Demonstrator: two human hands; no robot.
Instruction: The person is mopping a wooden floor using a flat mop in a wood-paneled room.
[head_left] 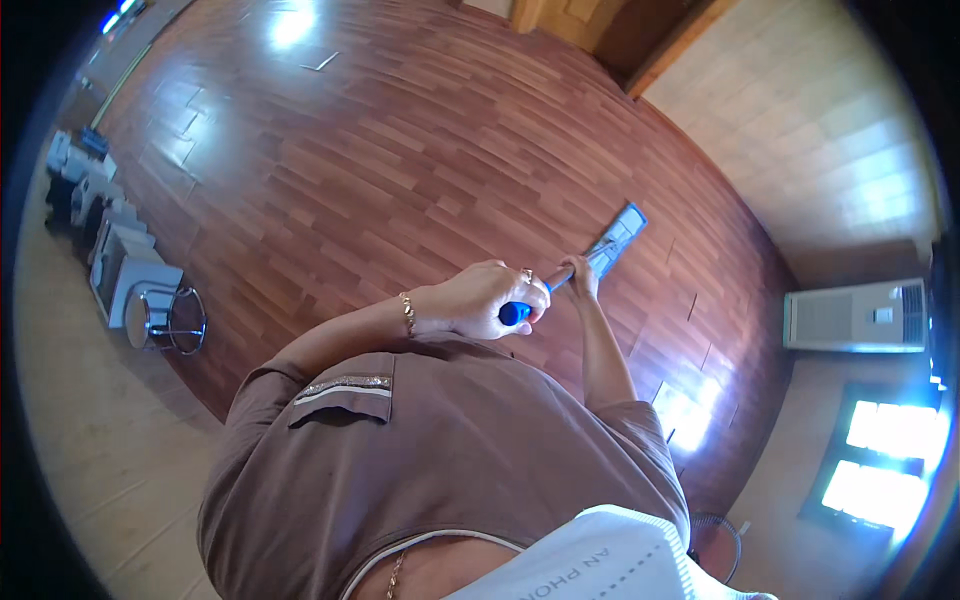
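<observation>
A flat mop runs away from me toward the right, its blue-edged rectangular head [625,228] resting on the reddish-brown wood-look floor [400,180]. My left hand [487,300], with a gold bracelet and a ring, is wrapped round the top of the handle. The blue end of the mop handle [514,313] pokes out below that fist. Farther down the pole, my right hand [582,276] is closed round the shaft near the mop head. Part of the pole is hidden behind my hands.
White boxy equipment [135,270] lines the left wall, with a round chrome-framed stool [170,318] beside it. A white air conditioner [855,316] stands at the right wall near bright windows [880,460]. A wooden door frame [680,45] is at the far side.
</observation>
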